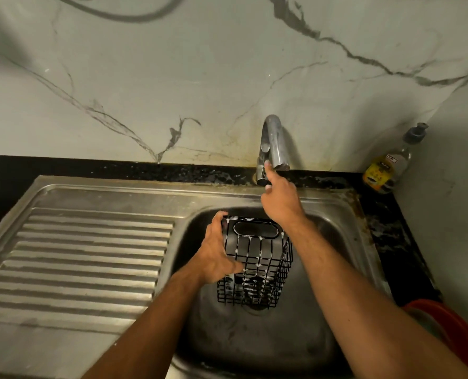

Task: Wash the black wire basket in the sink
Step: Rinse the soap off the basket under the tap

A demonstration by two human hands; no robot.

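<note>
A black wire basket (257, 266) with white soap foam on its wires hangs tilted inside the steel sink (344, 242), over the drain. My left hand (219, 253) grips the basket's left side, fingers curled round its upper rim and thumb against the wires. My right hand (279, 198) reaches up to the chrome tap (272, 143) at the back of the sink. Its index finger is stretched out and touches the tap's lever near the base; the other fingers are folded. No water runs from the spout.
A ribbed steel draining board (85, 258) lies left of the bowl. A clear soap bottle with a yellow label (388, 168) stands in the back right corner on the black counter. A red bowl rim (451, 324) shows at the right edge. A marble wall rises behind.
</note>
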